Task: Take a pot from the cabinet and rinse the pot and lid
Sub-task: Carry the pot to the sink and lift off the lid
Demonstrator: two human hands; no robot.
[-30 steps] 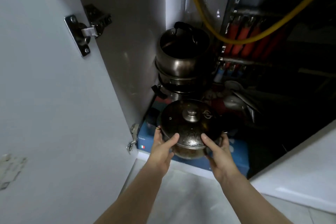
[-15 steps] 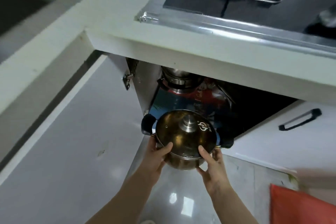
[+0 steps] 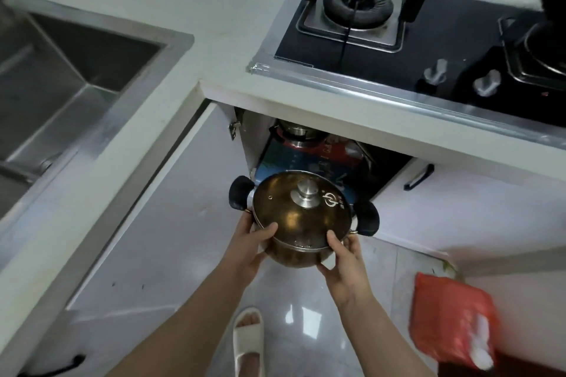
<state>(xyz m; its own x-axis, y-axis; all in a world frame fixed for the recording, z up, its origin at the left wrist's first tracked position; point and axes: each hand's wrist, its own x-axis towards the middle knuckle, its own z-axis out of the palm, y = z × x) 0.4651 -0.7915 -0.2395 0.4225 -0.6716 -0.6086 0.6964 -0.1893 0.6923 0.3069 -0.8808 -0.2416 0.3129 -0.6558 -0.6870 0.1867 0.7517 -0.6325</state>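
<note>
Holding a steel pot (image 3: 295, 254) in mid-air, clear of the open cabinet (image 3: 321, 156), lid (image 3: 301, 210) seated on top. Left hand (image 3: 249, 249) wrapped on pot's left wall, thumb hooked over lid rim; right hand (image 3: 344, 266) cupped on right wall, thumb likewise on rim. Both grips closed on the pot body, not on the black side handles (image 3: 240, 196).

Markings: white round emblem (image 3: 329, 200) printed on lid beside silver knob (image 3: 306, 193), small characters next to it, too blurred to read. Blue box (image 3: 284, 162) inside cabinet carries faint print, also unreadable.

Surroundings: white surface (image 3: 214, 9) above cabinet; steel sink (image 3: 61, 79) sunk in at left; black gas hob (image 3: 413, 49) at right with burner (image 3: 358, 4) and two silver knobs (image 3: 435, 70). More stacked cookware (image 3: 295, 131) at cabinet back. Cabinet door (image 3: 153, 223) swung open at left, close beside left forearm. Red plastic bag (image 3: 453, 315) on tiled floor (image 3: 306, 315) at right; slippered foot (image 3: 248, 340) below pot.
</note>
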